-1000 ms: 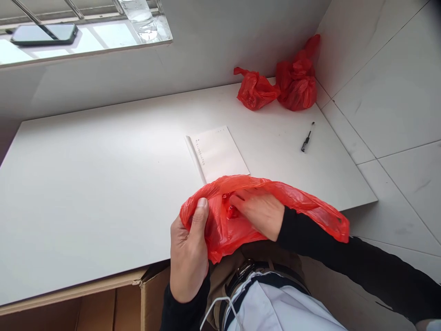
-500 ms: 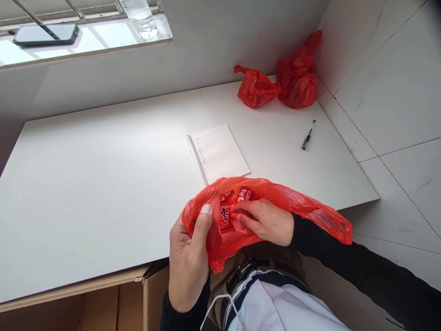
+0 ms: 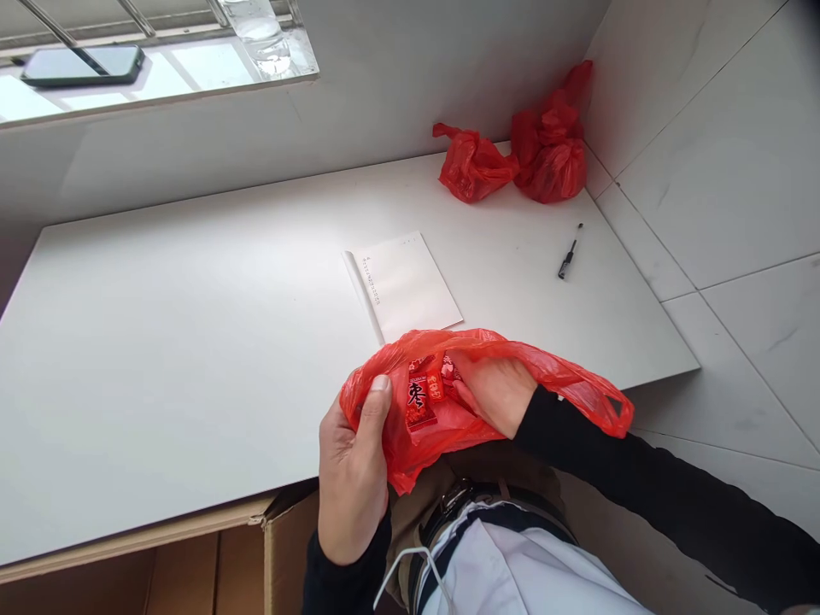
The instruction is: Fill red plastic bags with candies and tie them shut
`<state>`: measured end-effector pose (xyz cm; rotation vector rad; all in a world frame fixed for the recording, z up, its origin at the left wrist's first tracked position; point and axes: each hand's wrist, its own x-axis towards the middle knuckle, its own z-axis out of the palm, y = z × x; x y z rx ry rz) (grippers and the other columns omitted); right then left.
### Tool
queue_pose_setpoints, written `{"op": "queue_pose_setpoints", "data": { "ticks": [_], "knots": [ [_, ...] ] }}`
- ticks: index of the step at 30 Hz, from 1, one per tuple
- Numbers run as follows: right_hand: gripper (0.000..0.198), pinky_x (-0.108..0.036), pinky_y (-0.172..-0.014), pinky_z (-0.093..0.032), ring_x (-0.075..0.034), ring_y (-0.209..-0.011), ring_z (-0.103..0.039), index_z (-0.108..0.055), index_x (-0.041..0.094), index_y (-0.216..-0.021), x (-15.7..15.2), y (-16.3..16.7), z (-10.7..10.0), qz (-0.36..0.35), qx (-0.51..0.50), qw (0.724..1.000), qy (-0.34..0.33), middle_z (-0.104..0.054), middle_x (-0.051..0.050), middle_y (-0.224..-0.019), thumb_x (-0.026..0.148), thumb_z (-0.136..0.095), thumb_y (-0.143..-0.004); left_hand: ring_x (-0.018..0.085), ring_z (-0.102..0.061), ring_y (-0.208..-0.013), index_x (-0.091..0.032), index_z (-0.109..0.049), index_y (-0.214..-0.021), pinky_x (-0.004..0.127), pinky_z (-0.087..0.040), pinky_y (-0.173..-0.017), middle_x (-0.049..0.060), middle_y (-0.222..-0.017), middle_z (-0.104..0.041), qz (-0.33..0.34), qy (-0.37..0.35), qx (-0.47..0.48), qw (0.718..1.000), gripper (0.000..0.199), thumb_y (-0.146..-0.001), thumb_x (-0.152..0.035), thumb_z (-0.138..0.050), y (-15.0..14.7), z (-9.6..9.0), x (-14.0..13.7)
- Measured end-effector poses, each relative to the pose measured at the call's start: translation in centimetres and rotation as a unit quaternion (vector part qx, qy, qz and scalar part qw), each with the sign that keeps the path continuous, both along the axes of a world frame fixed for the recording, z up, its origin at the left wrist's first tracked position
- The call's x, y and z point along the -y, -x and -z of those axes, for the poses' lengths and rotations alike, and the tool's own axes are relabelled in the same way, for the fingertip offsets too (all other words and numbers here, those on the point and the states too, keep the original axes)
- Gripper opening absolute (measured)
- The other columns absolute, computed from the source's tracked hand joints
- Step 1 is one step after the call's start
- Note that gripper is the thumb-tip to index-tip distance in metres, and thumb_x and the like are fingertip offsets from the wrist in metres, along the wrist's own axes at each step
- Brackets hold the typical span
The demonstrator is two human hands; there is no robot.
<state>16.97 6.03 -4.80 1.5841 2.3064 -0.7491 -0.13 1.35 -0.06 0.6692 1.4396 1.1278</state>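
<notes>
A red plastic bag [image 3: 423, 465] is held with its mouth spread, just past the table's near edge. My left hand [image 3: 355, 465] grips the bag's left rim, thumb on the inside and fingers behind. Inside lie small red wrapped snack packets; one packet [image 3: 419, 401] bears a large black character, and a smaller orange-red packet [image 3: 435, 385] rests beside it. My right hand [image 3: 503, 393] reaches into the right part of the bag, its fingers hidden by the plastic, so whether they hold anything cannot be seen.
A notebook [image 3: 413, 282] lies on the white table [image 3: 192, 342], a black pen [image 3: 567, 259] to its right. Two knotted red bags [image 3: 477, 166] stand at the back corner. A cardboard box [image 3: 243, 564] sits below the near edge. A phone [image 3: 83, 66] rests on the sill.
My right hand has gone deeper into the bag, moving away from the packets at the left, and its fingers have disappeared from sight. My left hand keeps its grip on the rim.
</notes>
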Motion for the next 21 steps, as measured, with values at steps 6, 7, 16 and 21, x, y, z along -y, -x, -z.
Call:
{"op": "queue_pose_setpoints", "data": {
  "ticks": [6, 7, 16, 21],
  "knots": [
    [0.028, -0.033, -0.081, -0.046, -0.027, -0.1, -0.068, -0.064, 0.015, -0.122, -0.7, -0.7, 0.3, 0.008, -0.014, 0.999, -0.029, -0.072, -0.014, -0.115, 0.02, -0.044, -0.102, 0.012, -0.061, -0.075, -0.023, -0.077, -0.105, 0.025, -0.054, -0.075, 0.0, -0.089, -0.072, 0.012, -0.008, -0.01, 1.0, 0.025, -0.095, -0.044, -0.067, -0.2, 0.2, -0.1],
    [0.027, -0.033, -0.08, -0.046, -0.028, -0.101, -0.068, -0.064, 0.015, -0.121, -0.8, -0.8, 0.4, 0.004, -0.017, 0.999, -0.03, -0.072, -0.014, -0.114, 0.022, -0.047, -0.101, 0.012, -0.06, -0.073, -0.023, -0.077, -0.105, 0.025, -0.054, -0.075, 0.0, -0.089, -0.072, 0.01, -0.004, -0.004, 1.0, 0.024, -0.095, -0.044, -0.067, -0.2, 0.2, -0.1],
    [0.029, -0.032, -0.074, -0.044, -0.026, -0.093, -0.069, -0.066, 0.016, -0.107, -1.4, -1.0, 0.9, 0.006, -0.02, 0.999, -0.036, -0.073, -0.01, -0.101, 0.037, -0.047, -0.104, 0.012, -0.061, -0.074, -0.024, -0.076, -0.104, 0.024, -0.051, -0.074, -0.001, -0.084, -0.071, 0.011, -0.007, -0.006, 1.0, 0.024, -0.096, -0.044, -0.066, -0.2, 0.4, -0.1],
    [0.046, -0.031, -0.066, -0.041, -0.025, -0.085, -0.07, -0.065, 0.013, -0.116, -1.6, -1.2, 0.3, 0.047, 0.01, 0.997, -0.057, -0.073, -0.013, -0.096, 0.033, -0.024, -0.111, 0.014, -0.066, -0.084, -0.023, -0.075, -0.107, 0.026, -0.053, -0.082, 0.0, -0.092, -0.074, 0.019, -0.008, -0.005, 1.0, 0.024, -0.096, -0.043, -0.065, -0.2, 0.3, -0.3]
  ]
}}
